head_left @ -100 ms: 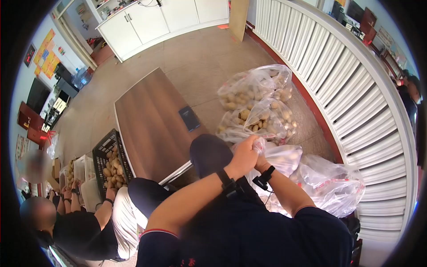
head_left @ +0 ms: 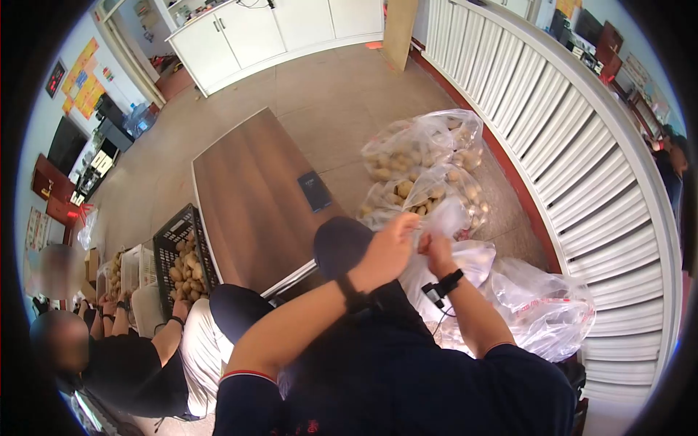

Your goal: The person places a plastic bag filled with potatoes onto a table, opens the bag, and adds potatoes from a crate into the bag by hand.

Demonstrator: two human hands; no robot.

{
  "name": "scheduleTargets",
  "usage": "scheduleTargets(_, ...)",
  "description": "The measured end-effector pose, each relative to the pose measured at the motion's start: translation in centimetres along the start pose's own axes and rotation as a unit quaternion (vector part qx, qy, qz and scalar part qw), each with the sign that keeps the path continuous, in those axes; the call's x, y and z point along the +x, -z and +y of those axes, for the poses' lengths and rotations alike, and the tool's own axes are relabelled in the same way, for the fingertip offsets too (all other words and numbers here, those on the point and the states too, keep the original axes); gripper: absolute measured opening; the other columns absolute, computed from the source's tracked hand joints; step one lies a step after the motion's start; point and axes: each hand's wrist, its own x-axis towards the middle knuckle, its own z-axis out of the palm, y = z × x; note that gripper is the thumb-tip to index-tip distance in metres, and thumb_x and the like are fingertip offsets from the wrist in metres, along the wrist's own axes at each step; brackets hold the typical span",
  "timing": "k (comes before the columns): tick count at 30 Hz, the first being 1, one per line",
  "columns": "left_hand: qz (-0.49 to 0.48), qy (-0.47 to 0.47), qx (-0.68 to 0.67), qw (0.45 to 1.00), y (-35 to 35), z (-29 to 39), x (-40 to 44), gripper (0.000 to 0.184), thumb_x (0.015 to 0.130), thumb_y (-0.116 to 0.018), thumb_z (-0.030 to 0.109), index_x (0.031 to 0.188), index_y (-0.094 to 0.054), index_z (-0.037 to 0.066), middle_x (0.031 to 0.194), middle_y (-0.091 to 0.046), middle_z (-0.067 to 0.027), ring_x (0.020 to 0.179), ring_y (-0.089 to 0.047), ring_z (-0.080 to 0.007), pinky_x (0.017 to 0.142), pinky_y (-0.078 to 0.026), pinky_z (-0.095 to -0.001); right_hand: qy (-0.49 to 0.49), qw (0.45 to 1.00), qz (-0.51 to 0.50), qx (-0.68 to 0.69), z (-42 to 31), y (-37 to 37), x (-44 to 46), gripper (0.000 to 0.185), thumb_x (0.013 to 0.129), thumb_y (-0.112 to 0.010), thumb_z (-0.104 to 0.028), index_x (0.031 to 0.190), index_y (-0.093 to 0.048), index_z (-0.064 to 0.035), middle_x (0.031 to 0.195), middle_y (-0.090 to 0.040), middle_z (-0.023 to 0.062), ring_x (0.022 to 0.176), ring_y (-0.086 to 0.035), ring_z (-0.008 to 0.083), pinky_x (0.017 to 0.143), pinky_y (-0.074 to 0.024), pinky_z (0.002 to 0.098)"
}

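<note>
The head view took in a clear bag held low over the floor, off the near right corner of the low table and just past the person's knee. The right hand was closed on its gathered plastic; the left hand was right beside it with fingers bent, and I couldn't tell whether it had hold of any film. From where I stood, the neck looked like the weak point: if the right fingers slackened, it could spring open and let the contents spill, and a hard tug could split film that thin. The neighbouring bags sat so close that loose plastic might catch among them. Beyond the table's right edge, the rear bag and the front bag slumped together on the floor, both bulging with potatoes. Nearer the slatted panel was a crumpled bag with red print, its contents too glary to make out. Off the table's left edge, a black crate was heaped with potatoes, with a co-worker's hand at its near end; a white crate was beside it. A dark flat object lay on the tabletop along the right edge.
</note>
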Motion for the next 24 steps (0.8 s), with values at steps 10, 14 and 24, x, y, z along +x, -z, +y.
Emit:
scheduleTargets(10, 0.249, 0.132, -0.092, 0.955, 19.5, -5.7, -12.2, 0.032, 0.089, -0.065, 0.004, 0.12, -0.054, 0.003, 0.112, -0.061, -0.0091, 0.107, -0.059, -0.0159, 0.094, -0.046, -0.0275, 0.138, 0.979, 0.091, 0.119, -13.6, 3.7, -6.8, 0.062, 0.1, -0.037, -0.058, 0.055, -0.031, -0.0165, 0.049, -0.024, -0.0031, 0.041, -0.024, 0.0118, 0.041, -0.0183, 0.029)
scheduleTargets(14, 0.258, 0.165, -0.072, 0.949, 21.1, -6.1, -14.8, 0.033, 0.089, -0.068, 0.009, 0.119, -0.055, 0.005, 0.112, -0.06, -0.0069, 0.106, -0.058, -0.0152, 0.09, -0.046, -0.0269, 0.194, 0.969, 0.1, 0.111, -15.9, 1.6, -9.5, 0.062, 0.099, -0.039, -0.058, 0.055, -0.029, -0.0152, 0.049, -0.021, -0.0029, 0.042, -0.02, 0.0125, 0.042, -0.0189, 0.0297)
scheduleTargets(24, 0.052, 0.043, 0.016, 0.998, 12.9, -3.8, -9.6, 0.063, 0.084, -0.076, 0.016, 0.136, -0.044, 0.002, 0.136, -0.051, -0.0167, 0.129, -0.048, -0.0252, 0.108, -0.039, -0.038, 0.439, 0.874, -0.015, 0.207, -28.3, -7.5, -14.0, 0.059, 0.102, -0.04, -0.05, 0.057, -0.03, -0.0131, 0.052, -0.02, -0.0023, 0.047, -0.018, 0.0125, 0.047, -0.0142, 0.0312)
